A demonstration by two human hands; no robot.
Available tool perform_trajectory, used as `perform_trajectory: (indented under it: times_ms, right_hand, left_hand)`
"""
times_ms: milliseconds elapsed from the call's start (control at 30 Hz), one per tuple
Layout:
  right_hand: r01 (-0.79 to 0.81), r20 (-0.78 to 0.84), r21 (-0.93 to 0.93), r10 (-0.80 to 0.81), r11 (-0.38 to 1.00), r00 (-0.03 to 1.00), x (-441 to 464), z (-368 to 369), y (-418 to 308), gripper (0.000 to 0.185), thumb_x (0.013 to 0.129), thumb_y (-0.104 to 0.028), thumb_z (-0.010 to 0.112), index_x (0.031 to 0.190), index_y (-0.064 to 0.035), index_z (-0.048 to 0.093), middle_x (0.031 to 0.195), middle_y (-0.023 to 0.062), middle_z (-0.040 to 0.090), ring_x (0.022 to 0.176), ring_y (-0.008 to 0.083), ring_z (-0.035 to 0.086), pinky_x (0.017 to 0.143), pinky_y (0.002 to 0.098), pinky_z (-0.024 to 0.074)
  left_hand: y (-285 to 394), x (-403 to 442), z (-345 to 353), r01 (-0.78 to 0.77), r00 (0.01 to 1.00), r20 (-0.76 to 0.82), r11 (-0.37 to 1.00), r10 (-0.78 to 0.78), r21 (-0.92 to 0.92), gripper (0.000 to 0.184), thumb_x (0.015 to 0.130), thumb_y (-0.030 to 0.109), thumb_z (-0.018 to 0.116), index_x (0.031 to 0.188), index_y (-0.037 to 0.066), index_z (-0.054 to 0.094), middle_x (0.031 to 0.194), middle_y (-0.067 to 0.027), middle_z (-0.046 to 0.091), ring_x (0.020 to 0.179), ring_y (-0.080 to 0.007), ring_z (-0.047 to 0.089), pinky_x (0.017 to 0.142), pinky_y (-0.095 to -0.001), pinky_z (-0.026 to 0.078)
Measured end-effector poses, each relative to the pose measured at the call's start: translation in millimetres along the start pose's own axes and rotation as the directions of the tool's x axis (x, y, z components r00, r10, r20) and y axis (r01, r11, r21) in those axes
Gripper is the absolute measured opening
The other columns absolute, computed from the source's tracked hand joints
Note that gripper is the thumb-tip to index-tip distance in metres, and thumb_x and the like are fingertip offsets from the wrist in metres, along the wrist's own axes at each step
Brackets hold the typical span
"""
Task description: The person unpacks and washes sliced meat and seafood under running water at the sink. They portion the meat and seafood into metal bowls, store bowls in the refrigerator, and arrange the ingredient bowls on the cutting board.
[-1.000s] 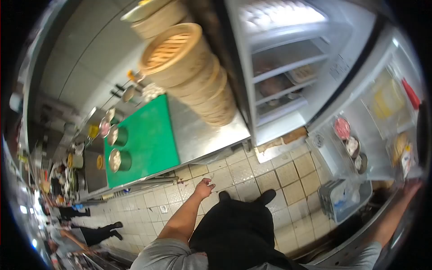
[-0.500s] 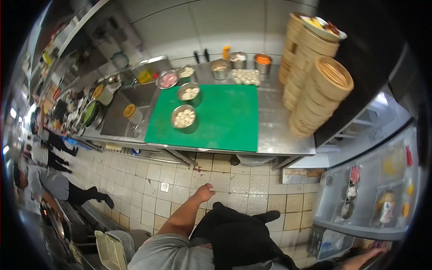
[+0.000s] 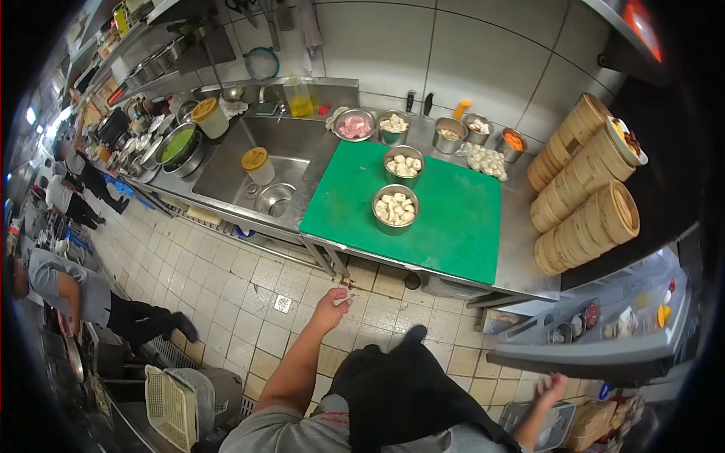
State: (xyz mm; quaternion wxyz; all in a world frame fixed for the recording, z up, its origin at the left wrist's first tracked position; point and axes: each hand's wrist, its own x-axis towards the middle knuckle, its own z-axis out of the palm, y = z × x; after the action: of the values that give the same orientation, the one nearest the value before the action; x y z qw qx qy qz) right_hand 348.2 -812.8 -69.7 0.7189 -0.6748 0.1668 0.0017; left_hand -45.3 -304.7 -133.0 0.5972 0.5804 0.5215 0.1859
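My left hand (image 3: pixel 332 311) hangs over the tiled floor in front of the counter, fingers loosely bent and apart, with nothing visible in it. Low on the right, my right hand (image 3: pixel 551 391) is raised just below the outer side of a refrigerator door (image 3: pixel 581 364); its fingers look loosely spread and hold nothing I can see. On the counter, a green cutting board (image 3: pixel 453 226) carries two metal pots of pale white chunks, a nearer pot (image 3: pixel 395 219) and a farther pot (image 3: pixel 404 172). The refrigerator door stands partly open, with bowls and packages on its inner shelf.
Stacked bamboo steamers (image 3: pixel 581 234) occupy the counter's right end. A sink (image 3: pixel 226 170) lies left of the board. Behind it sit a bowl of pink meat (image 3: pixel 355 127) and a pot of orange pieces (image 3: pixel 512 143). A co-worker (image 3: pixel 68 291) stands at left; a grey bin (image 3: pixel 219 396) is below.
The view has turned, so the counter shows farther right. My right hand has moved in from the lower right edge. The refrigerator door has swung and now appears more edge-on.
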Motion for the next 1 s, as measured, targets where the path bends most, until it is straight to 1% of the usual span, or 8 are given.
perform_trajectory:
  times_ms: [67,133,267,400,500,700,867,1000]
  right_hand:
    - [-0.034,0.319,-0.269,0.123,0.963,0.94,-28.4,60.4,34.7,0.04,0.093,-0.042,0.06,0.125,-0.018,0.06,0.115,0.0034,0.064,0.086,0.0172,0.063,0.07,0.0304,0.0494]
    - [0.074,0.514,-0.393,0.152,0.917,0.844,-59.0,142.4,42.1,0.035,0.094,-0.037,0.063,0.118,-0.0114,0.063,0.107,0.0031,0.065,0.084,0.0154,0.062,0.068,0.0299,0.0504]
    - [0.469,0.898,-0.223,-0.007,0.855,0.439,-80.1,290.8,56.5,0.031,0.095,-0.021,0.065,0.119,-0.0011,0.063,0.105,0.0055,0.066,0.09,0.0139,0.062,0.079,0.0279,0.0514]
    - [0.709,0.99,-0.072,-0.036,0.701,0.135,-154.0,422.9,-22.7,0.032,0.09,-0.016,0.069,0.12,-0.0048,0.064,0.118,0.0116,0.063,0.098,0.0183,0.063,0.083,0.0302,0.0519]
    - [0.746,0.99,-0.041,-0.072,0.665,0.119,-186.5,486.4,-48.1,0.04,0.087,-0.014,0.072,0.124,-0.0077,0.061,0.135,0.0171,0.053,0.111,0.0257,0.06,0.084,0.0329,0.0529]
    - [0.952,0.943,0.017,-0.321,0.305,0.086,-200.4,563.1,-14.4,0.056,0.081,-0.015,0.077,0.132,-0.0098,0.055,0.152,0.0201,0.034,0.128,0.0375,0.049,0.086,0.039,0.054]
    - [0.817,0.913,-0.324,-0.068,0.478,0.401,-206.9,584.5,-10.1,0.043,0.081,-0.011,0.076,0.119,-0.0052,0.058,0.115,0.0177,0.065,0.101,0.0289,0.066,0.083,0.0374,0.0526]
    - [0.779,0.852,-0.418,-0.094,0.467,0.514,-215.1,577.5,-14.1,0.022,0.086,-0.011,0.072,0.103,-0.0019,0.06,0.087,0.012,0.069,0.08,0.022,0.066,0.075,0.0346,0.0512]
  left_hand:
    - [16.6,13.2,4.0,-0.077,0.995,0.06,0.995,0.081,-0.06,0.04,0.089,0.018,0.069,0.124,0.003,0.057,0.117,-0.0128,0.065,0.079,-0.0167,0.066,0.069,-0.0301,0.052]
    - [31.8,23.8,5.1,-0.111,0.991,0.068,0.993,0.113,-0.04,0.039,0.089,0.017,0.068,0.124,0.003,0.057,0.115,-0.0118,0.065,0.08,-0.016,0.065,0.069,-0.0294,0.052]
    - [55.3,22.3,-16.3,-0.123,0.99,0.067,0.99,0.128,-0.076,0.036,0.091,0.016,0.067,0.123,0.004,0.057,0.113,-0.0085,0.065,0.083,-0.015,0.065,0.069,-0.0281,0.051]
    - [50.8,20.6,-53.6,-0.064,0.998,-0.04,0.965,0.056,-0.255,0.032,0.093,0.016,0.065,0.123,0.007,0.057,0.115,-0.006,0.063,0.086,-0.0147,0.066,0.07,-0.0266,0.051]
    - [60.0,19.4,-78.5,-0.03,0.991,-0.136,0.942,-0.017,-0.335,0.03,0.094,0.014,0.064,0.122,0.006,0.057,0.115,-0.0059,0.063,0.086,-0.0148,0.067,0.07,-0.0265,0.052]
    - [74.3,63.4,-146.2,-0.087,0.98,-0.199,0.906,0.003,-0.414,0.027,0.095,0.016,0.063,0.119,0.005,0.058,0.109,-0.0043,0.064,0.085,-0.0162,0.068,0.073,-0.0282,0.054]
    - [93.9,133.5,-224.1,-0.178,0.976,-0.161,0.96,0.144,-0.218,0.024,0.095,0.014,0.062,0.117,0.003,0.059,0.104,-0.0031,0.064,0.083,-0.014,0.065,0.072,-0.0267,0.052]
    - [114.0,173.2,-262.4,-0.134,0.987,-0.126,0.957,0.104,-0.256,0.022,0.095,0.011,0.061,0.116,0.005,0.059,0.103,-0.0025,0.064,0.08,-0.0104,0.063,0.07,-0.0244,0.049]
